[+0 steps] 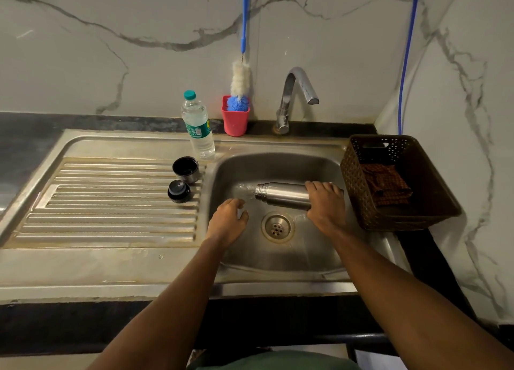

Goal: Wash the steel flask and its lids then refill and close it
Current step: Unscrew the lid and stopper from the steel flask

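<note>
While the right hand point(324, 202) curls its fingers round the one flask point(283, 195), held sideways over the sink point(278, 258) with its open mouth pointing left, the left hand point(226, 221) hovers beside it, fingers loosely spread, holding nothing. Two lids point(185, 170) point(179, 191) sit on the drainboard point(111, 202); one bottle point(197, 125), one cup point(235, 120) and one basket point(395, 183) stand nearby.

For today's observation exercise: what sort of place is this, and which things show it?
Probably a kitchen washing-up spot: a steel sink with a ribbed drainboard, a tap behind it, and a bottle brush in a pink cup. The right hand holds a steel flask there.
</note>
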